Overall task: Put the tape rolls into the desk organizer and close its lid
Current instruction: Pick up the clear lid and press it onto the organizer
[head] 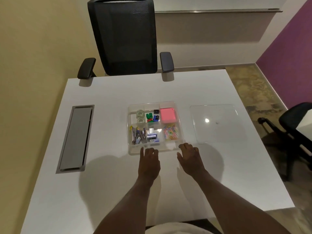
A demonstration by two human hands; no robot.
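Observation:
A clear plastic desk organizer (129,132) stands in the middle of the white table, uncovered. Two clear tape rolls (140,116) lie in its far left compartment, one behind the other. Its clear lid (217,130) lies flat on the table to the right, apart from the organizer. My left hand (149,163) rests palm down at the organizer's near edge, fingers spread, holding nothing. My right hand (190,157) lies beside it at the near right corner, also flat with nothing in it.
Other compartments hold a pink sticky-note pad (167,115), coloured paper clips (170,132), staplers and small sharpeners. A grey cable hatch (76,138) is set into the table at the left. A black office chair (125,38) stands behind the far edge; another chair (293,125) is at the right.

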